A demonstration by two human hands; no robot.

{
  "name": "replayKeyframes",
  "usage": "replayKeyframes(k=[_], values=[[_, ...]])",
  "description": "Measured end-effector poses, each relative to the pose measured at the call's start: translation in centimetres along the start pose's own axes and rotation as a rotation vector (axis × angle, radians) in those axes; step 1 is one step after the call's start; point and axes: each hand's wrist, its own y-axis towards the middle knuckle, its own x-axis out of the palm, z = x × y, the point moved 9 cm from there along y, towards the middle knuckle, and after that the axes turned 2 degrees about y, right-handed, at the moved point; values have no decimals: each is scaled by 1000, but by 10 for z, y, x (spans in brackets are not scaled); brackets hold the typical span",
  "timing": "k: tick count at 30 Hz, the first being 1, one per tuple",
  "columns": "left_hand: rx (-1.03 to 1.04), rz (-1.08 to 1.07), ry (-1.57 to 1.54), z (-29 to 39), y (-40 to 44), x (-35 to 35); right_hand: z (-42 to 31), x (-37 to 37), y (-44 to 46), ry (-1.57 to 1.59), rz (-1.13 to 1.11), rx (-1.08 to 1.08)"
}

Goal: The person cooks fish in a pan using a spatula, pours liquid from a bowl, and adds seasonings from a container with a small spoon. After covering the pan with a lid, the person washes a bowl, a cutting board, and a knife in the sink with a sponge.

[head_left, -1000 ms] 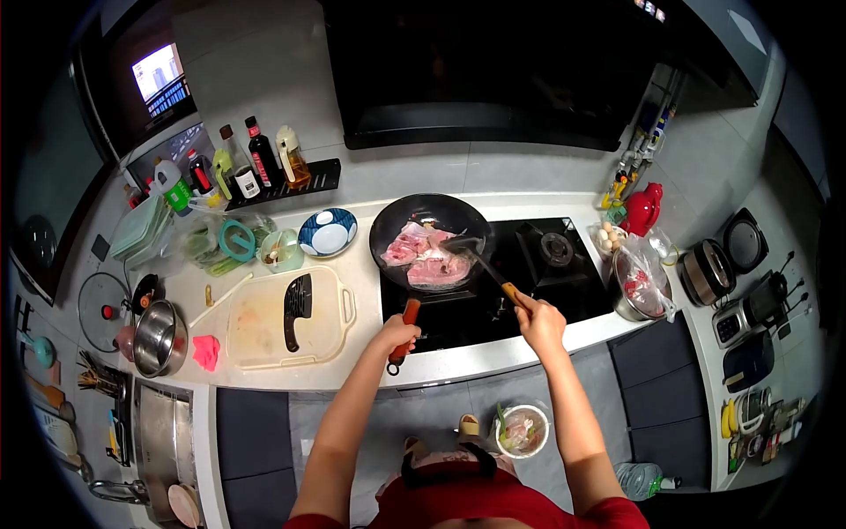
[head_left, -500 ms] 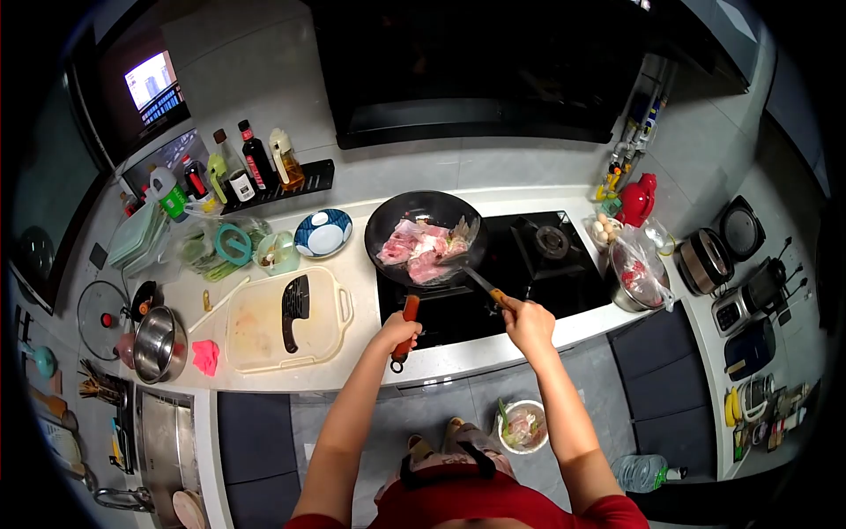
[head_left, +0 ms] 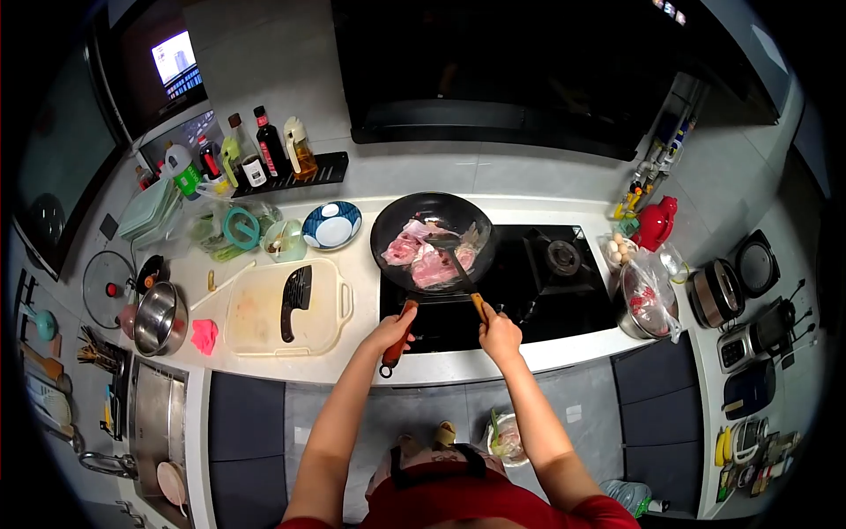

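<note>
A black wok (head_left: pixel 388 257) sits on the left side of the black gas stove, with pink pieces of raw-looking meat (head_left: pixel 434 266) in it. My left hand (head_left: pixel 394 329) is closed around the wok's reddish-brown handle (head_left: pixel 406 319), which points toward me. My right hand (head_left: pixel 500 336) grips the wooden-ended handle of a spatula (head_left: pixel 470 285). The dark blade of the spatula lies among the meat, near the middle of the wok, and its edge is partly hidden there.
Left of the stove, a cleaver (head_left: pixel 297 300) lies on a cream cutting board (head_left: pixel 249 339). Beyond are a blue-rimmed plate (head_left: pixel 333 227) and bottles on a black shelf (head_left: pixel 304 173). A second burner (head_left: pixel 563 257) is to the right, beside a metal pot (head_left: pixel 641 325). A bin (head_left: pixel 508 441) stands on the floor.
My right hand has moved left, closer to my left hand. The spatula has swung from the wok's lower right edge in among the meat. The whole view has shifted slightly.
</note>
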Motion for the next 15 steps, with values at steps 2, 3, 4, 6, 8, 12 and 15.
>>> replayKeyframes(k=[2, 3, 4, 6, 8, 12, 15], values=[[52, 65, -24, -1, 6, -10, -7, -8, 4, -56, -19, -14], [99, 106, -39, -4, 13, -17, -13, -12, 4, -97, 12, -51], [147, 149, -56, -10, 23, -26, -21, -18, 5, -139, 45, -91], [270, 361, -57, -27, 43, -56, -46, -29, 9, -53, 167, -184], [293, 424, -239, -18, 15, -67, -70, -24, 14, 71, 244, -288], [329, 476, -370, -36, 17, -111, -160, -6, 25, 140, 141, -444], [312, 482, -427, -53, 24, -150, -222, 49, 38, 87, -76, -495]])
